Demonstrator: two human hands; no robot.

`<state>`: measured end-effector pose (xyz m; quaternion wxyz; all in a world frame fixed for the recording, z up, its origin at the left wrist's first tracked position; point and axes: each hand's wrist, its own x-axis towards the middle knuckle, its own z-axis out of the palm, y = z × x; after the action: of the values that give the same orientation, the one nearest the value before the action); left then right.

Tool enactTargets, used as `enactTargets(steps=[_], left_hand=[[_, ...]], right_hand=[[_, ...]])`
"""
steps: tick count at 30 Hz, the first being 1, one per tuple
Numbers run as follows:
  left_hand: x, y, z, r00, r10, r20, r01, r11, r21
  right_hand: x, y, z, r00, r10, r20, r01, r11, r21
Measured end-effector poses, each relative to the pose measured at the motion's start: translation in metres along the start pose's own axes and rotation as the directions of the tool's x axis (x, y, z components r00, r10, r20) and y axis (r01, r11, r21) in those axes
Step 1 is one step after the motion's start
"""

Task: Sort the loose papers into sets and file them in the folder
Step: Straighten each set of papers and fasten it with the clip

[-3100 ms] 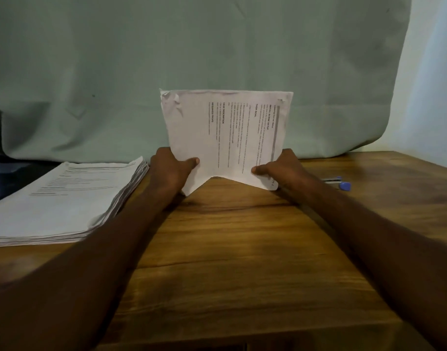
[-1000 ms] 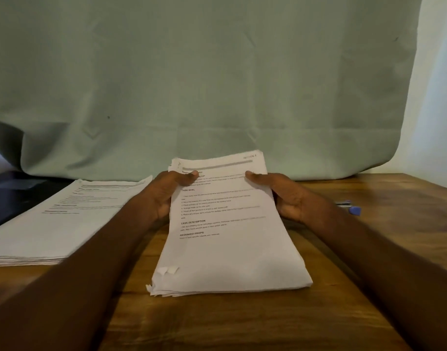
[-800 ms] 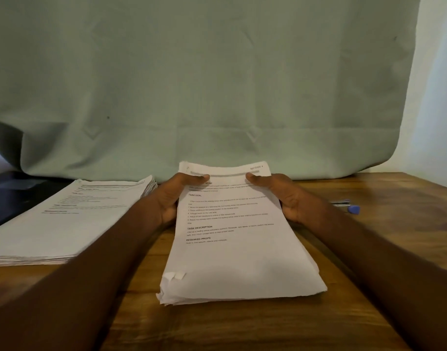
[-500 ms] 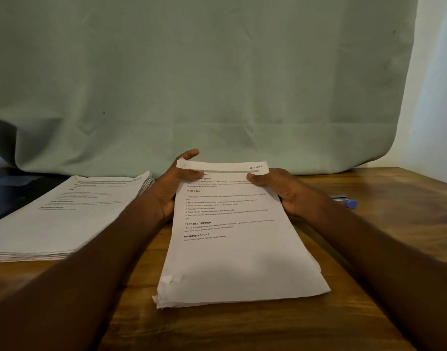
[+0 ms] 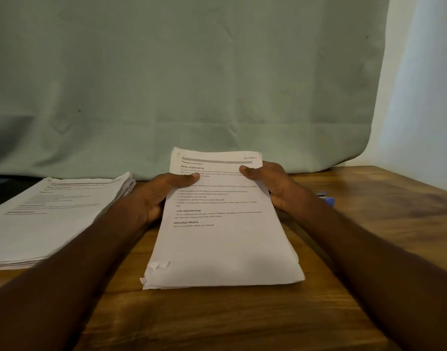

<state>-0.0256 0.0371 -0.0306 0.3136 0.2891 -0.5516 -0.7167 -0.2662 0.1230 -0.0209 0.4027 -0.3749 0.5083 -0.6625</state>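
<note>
My left hand [image 5: 156, 196] grips the left edge of the paper set [image 5: 222, 224] near its far end, thumb [image 5: 189, 176] pressed across the top sheet and the fingers hidden beneath. My right hand [image 5: 270, 186] clamps the right edge opposite, thumb [image 5: 247, 171] on the printed page. Between them the far end of the set is lifted off the counter [image 5: 242, 320], while its near end rests flat on the wood. The top sheet reads "SECTION 1" at the far right corner. The near left corner is dog-eared, with small torn flaps sticking up, and the sheet edges along the near side do not line up exactly.

To the left, just beyond my left forearm, a thicker paper pile [image 5: 47, 216] lies flat; its near edge is fanned and its right edge is close to my left wrist. To the right, behind my right wrist, a blue pen [image 5: 327, 198] lies on the wood, partly hidden. The counter is bare wood on the near side and out to the right. A green curtain [image 5: 192, 84] hangs right behind the far edge.
</note>
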Motion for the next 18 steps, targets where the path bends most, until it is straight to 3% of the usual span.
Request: enactTargets(steps=[4,5,7,8,10,11,13,15,18], left_hand=[[0.003,0.002,-0.004,0.997,0.006,-0.081,-0.008,1.0,-0.03],[0.003,0.003,-0.005,0.994,0.003,-0.107,-0.007,0.999,-0.035],[0.006,0.002,-0.005,0.985,-0.001,-0.171,0.0,1.0,-0.005],[0.007,0.001,-0.005,0.979,0.004,-0.204,-0.002,1.0,0.01],[0.009,0.001,-0.004,0.967,0.005,-0.256,0.002,1.0,0.028],[0.01,0.0,-0.004,0.963,-0.003,-0.269,0.011,0.999,0.031],[0.011,0.0,-0.003,0.958,-0.019,-0.286,0.031,0.999,0.037],[0.011,-0.001,0.0,0.956,-0.017,-0.294,0.038,0.997,0.066],[0.012,-0.003,0.002,0.957,0.005,-0.29,0.026,0.994,0.105]], right_hand=[[0.001,-0.005,-0.001,0.998,-0.03,0.05,0.032,0.998,-0.048],[0.0,-0.009,-0.002,0.998,-0.035,0.05,0.04,0.994,-0.102],[0.003,-0.015,-0.012,0.993,-0.114,-0.025,0.097,0.925,-0.368],[0.007,-0.017,-0.02,0.977,-0.203,-0.071,0.129,0.817,-0.562],[0.012,-0.022,-0.04,0.923,-0.37,-0.101,0.079,0.442,-0.894],[0.014,-0.022,-0.051,0.932,-0.35,-0.097,0.004,0.278,-0.961],[0.012,-0.026,-0.062,0.989,-0.119,-0.09,-0.076,0.115,-0.99],[0.006,-0.033,-0.062,0.997,0.067,-0.049,-0.051,0.041,-0.998],[0.0,-0.049,-0.057,0.985,0.171,0.013,0.011,0.013,-1.0]])
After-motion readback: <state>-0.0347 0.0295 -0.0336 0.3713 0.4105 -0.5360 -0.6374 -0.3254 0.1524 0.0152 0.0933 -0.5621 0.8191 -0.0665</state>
